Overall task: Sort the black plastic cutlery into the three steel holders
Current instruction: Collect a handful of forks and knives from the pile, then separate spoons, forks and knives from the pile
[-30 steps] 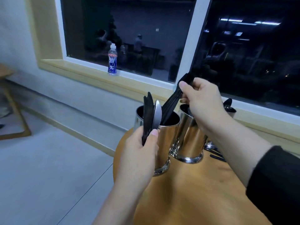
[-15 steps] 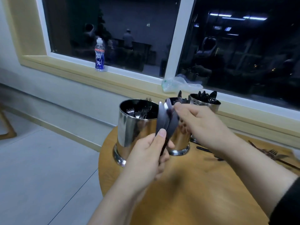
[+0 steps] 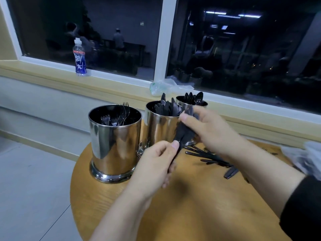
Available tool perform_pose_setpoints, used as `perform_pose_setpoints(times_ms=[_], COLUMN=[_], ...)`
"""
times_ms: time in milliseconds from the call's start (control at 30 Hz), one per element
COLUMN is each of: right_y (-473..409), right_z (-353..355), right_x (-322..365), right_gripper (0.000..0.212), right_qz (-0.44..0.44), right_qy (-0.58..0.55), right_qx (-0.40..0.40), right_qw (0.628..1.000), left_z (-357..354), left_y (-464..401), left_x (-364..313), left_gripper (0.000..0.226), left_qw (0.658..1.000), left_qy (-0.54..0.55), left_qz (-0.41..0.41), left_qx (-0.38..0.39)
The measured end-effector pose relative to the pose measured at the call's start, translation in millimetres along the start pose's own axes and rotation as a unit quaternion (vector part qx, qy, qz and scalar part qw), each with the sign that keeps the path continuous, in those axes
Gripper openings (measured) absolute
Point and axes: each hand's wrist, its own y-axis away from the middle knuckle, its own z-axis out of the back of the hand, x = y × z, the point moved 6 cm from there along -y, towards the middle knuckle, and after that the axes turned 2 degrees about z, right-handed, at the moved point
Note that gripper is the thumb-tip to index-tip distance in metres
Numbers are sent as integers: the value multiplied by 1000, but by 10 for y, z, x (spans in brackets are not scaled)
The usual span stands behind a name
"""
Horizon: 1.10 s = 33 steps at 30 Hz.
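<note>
Three steel holders stand on the round wooden table point(image 3: 182, 214). The left holder point(image 3: 114, 145) has black forks in it, the middle holder point(image 3: 160, 126) has knives, and the far right holder point(image 3: 191, 101) has spoons. My left hand point(image 3: 156, 164) grips the handles of a bundle of black knives point(image 3: 184, 131), in front of the middle holder. My right hand point(image 3: 206, 129) pinches the blade end of that bundle from the right. Loose black cutlery point(image 3: 212, 159) lies on the table under my right forearm.
A plastic bottle point(image 3: 79, 58) stands on the window sill at the left. A crumpled clear bag point(image 3: 166, 86) lies on the sill behind the holders. Crumpled plastic point(image 3: 307, 159) sits at the table's right edge. Floor drops away left of the table.
My right hand left the fork holder after putting forks in and came to the knife bundle in my left hand. Both hands with the bundle moved right, in front of the middle holder.
</note>
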Motion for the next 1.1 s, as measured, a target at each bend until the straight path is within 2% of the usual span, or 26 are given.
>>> perform_pose_setpoints(times_ms=[133,200,267,333,400,500,567,633,733,800,900,967,1100], right_y=[-402,-559,-689,-803,-926,-1049,-1035,-936,-615,-229,549,1072,1720], right_z=[485,669,727,688,569,300,164,205,546,805,1093,1226,1383], right_x=[159,280,349,350,240,-39,-235,-310,-407,-617,-1168,-1551,-1956], right_gripper=[27,30,31,34,35,34,35,43,46,41,27,27,26], right_qz=[39,60,81,86,72,27,9,37,64,44,-13,-41,-52], right_qy=[66,91,135,174,204,282,296,257,208,184,177,190,226], right_qx=[-154,-220,-248,-253,-222,-119,-65,-82,-178,-218,-237,-249,-261], right_qw=[985,969,956,948,951,952,953,962,960,957,955,949,937], left_z=[195,243,248,237,220,210,201,168,69,-33,-314,-580,-1148], left_y=[-124,-166,-197,-215,-241,-275,-288,-287,-286,-288,-304,-325,-466], left_x=[55,123,187,225,262,310,329,351,387,413,463,508,620], left_gripper=[20,17,17,18,19,18,18,19,20,20,21,19,9], left_qw=[992,987,986,988,989,989,989,990,992,993,992,988,954], left_qy=[36,74,80,70,60,52,41,20,-12,-32,-94,-143,-296], left_qz=[3,25,37,38,40,47,49,48,39,31,11,0,-38], left_qx=[-120,-142,-144,-134,-128,-130,-131,-128,-119,-113,-82,-49,-11])
